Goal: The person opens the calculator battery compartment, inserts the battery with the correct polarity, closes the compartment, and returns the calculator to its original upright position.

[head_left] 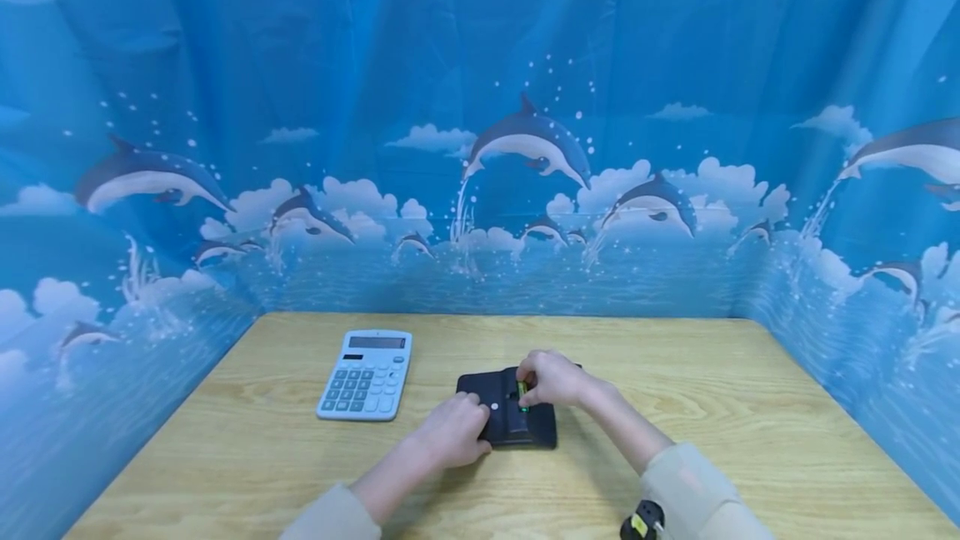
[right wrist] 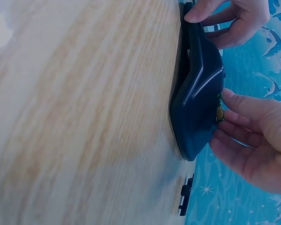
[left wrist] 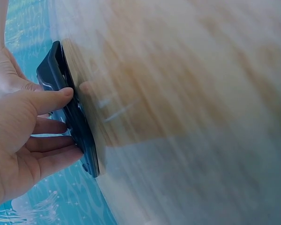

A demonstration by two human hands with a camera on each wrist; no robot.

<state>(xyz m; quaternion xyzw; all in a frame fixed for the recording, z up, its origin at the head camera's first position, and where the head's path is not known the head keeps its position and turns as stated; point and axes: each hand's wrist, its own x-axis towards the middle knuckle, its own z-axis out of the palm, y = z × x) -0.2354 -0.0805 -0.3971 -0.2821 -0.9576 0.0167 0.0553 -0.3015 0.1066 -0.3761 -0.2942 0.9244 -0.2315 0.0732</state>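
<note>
A flat black device (head_left: 480,387) lies back side up on the table, a raised ridge with a battery slot across its middle. My left hand (head_left: 455,430) grips its left near corner, the thumb (left wrist: 61,95) on the near edge and the other fingers farther along the side. Over the slot, my right hand (head_left: 553,379) pinches a green battery (head_left: 522,397) between thumb and fingers. In the right wrist view, the battery (right wrist: 219,112) shows only as a small strip at the fingertips. How far it sits in the slot, I cannot tell.
A light blue calculator (head_left: 365,375) lies face up at the left on the wooden table (head_left: 247,440). Beyond the device lies a small black clip-shaped piece (right wrist: 186,195). A blue dolphin curtain (head_left: 480,40) encloses the table's back and sides.
</note>
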